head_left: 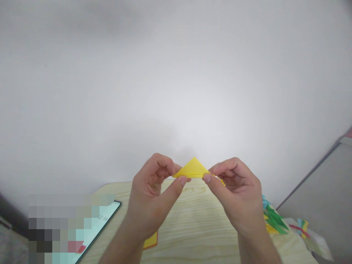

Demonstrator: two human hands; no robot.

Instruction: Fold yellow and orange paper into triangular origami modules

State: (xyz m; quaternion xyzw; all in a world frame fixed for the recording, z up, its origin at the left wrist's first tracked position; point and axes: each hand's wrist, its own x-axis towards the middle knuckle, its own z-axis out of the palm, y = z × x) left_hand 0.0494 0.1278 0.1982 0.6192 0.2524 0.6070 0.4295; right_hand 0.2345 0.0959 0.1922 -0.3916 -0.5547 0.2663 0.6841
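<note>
Yellow triangle, probably paper, between fingers

Wall: glowing brightest centrally, dimming toward corners.
Shadow: spreading softly.
Mosaic: masking part of the phone.

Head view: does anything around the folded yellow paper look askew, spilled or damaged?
Nothing looks spilled or torn. The folded yellow paper triangle sits roughly level between the left hand and right hand. The one oddity is a pixelated patch at lower left, hiding part of the tablet.
</note>
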